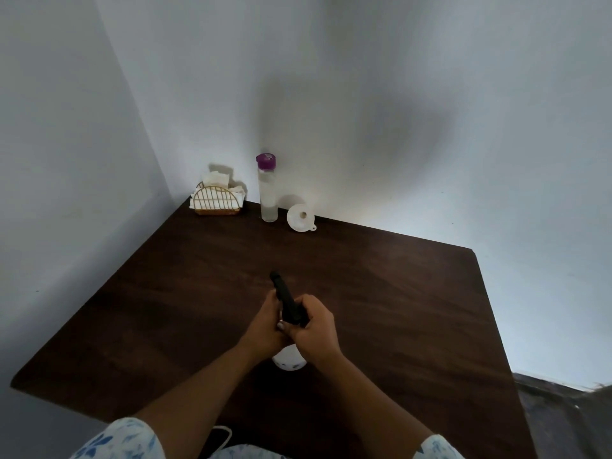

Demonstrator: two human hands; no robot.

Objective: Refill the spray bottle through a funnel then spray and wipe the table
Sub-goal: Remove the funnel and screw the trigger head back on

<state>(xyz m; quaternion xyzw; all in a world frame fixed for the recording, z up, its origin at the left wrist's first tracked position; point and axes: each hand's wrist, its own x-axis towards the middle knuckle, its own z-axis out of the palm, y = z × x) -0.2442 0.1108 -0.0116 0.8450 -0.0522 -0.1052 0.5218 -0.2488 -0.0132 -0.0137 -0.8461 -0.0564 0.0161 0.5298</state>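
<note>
A white spray bottle (288,362) stands on the dark wooden table (185,293) near its middle, mostly hidden under my hands. Its black spray head (287,301) points away from me. My left hand (266,327) is wrapped around the bottle's neck. My right hand (316,327) grips the rear of the black head. At the back of the table a white funnel (300,217) lies on its side. Beside it stands a tall clear water bottle (267,188) with a purple cap, partly filled.
A gold wire holder with white napkins (217,197) sits in the far left corner against the wall. Pale walls close the table's back and left sides. The table's right edge drops to a floor (563,409).
</note>
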